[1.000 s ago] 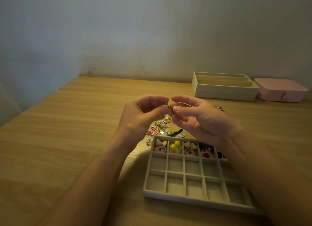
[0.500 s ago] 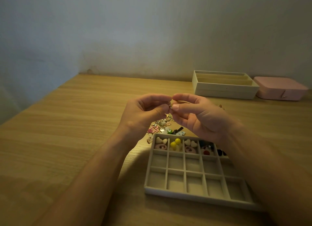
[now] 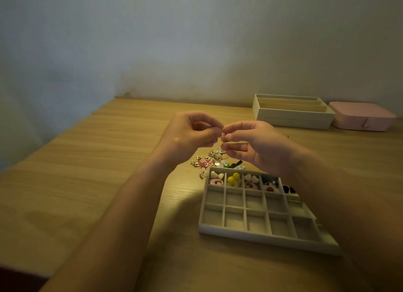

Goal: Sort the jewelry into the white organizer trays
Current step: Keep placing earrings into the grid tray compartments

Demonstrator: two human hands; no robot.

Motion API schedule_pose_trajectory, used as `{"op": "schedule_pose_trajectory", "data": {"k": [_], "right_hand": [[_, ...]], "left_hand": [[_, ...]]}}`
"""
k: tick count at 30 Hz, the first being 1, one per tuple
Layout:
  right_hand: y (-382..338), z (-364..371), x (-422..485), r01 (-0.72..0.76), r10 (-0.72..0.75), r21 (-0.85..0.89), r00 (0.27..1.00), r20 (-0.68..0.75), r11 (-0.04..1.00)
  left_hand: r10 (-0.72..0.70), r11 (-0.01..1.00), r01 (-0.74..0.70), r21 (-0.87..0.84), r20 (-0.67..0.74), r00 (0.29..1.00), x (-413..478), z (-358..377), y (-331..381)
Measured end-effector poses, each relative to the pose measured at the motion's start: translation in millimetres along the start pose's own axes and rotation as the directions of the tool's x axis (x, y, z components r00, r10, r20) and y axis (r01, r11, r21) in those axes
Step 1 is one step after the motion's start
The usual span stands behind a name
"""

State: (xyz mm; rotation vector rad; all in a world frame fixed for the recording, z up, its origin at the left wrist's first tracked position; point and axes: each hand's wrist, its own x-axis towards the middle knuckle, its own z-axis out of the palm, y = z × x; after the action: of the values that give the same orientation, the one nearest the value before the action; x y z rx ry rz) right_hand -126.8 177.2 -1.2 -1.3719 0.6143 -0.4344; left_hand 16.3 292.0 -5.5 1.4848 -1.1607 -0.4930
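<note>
**Small gold piece, pinched between both hands**

Left hand [image 3: 192, 132] and right hand [image 3: 255, 145]: fingers curled, tips meeting on one tiny gold piece [image 3: 222, 135], held in the air above the loose pile [image 3: 214, 160]. Pointing and long axis of the piece: too small to tell. Pile unsorted, just beyond the grid tray [image 3: 257, 232]. Far row filled, nothing seen in the two nearer rows; long axis left to right. Second tray [image 3: 292, 117] well behind. Judged roughly a third done.
</note>
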Motion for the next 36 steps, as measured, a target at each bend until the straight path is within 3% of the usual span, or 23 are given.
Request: {"op": "schedule_pose_trajectory", "data": {"k": [5, 11, 19, 24, 33, 36], "right_hand": [[-9.5, 2.7, -9.3, 0.057, -0.069, -0.168, 0.996, -0.064, 0.984], [-18.9, 4.7, -22.8, 0.098, -0.109, -0.237, 0.993, -0.037, 0.967], [-16.2, 22.5, -27.1, 0.134, -0.114, -0.383, 0.991, 0.073, 0.914], [-17.8, 30.5, -23.2, 0.142, -0.135, -0.356, 0.99, 0.045, 0.924], [-12.6, 37.1, -10.3, -0.012, 0.028, -0.144, 0.994, 0.105, 0.99], [-10.5, 34.5, -7.0, -0.041, 0.06, -0.129, 0.987, 0.152, 0.991]], "left_hand": [[0.057, 0.975, -0.059, 0.216, 0.017, 0.998, -3.3, -12.0, 19.5], [-0.009, 0.966, 0.001, 0.258, 0.031, 0.999, -16.6, -19.5, 25.2], [-0.102, 0.981, 0.093, 0.173, 0.047, 0.994, -27.9, -14.9, 20.6], [-0.121, 0.988, 0.116, 0.099, 0.045, 0.992, -30.2, -14.1, 19.1], [-0.146, 0.989, 0.146, -0.005, -0.026, 0.989, -32.6, -13.9, 8.3], [-0.208, 0.97, 0.2, -0.14, -0.048, 0.977, -35.1, -16.3, 4.1]]}}
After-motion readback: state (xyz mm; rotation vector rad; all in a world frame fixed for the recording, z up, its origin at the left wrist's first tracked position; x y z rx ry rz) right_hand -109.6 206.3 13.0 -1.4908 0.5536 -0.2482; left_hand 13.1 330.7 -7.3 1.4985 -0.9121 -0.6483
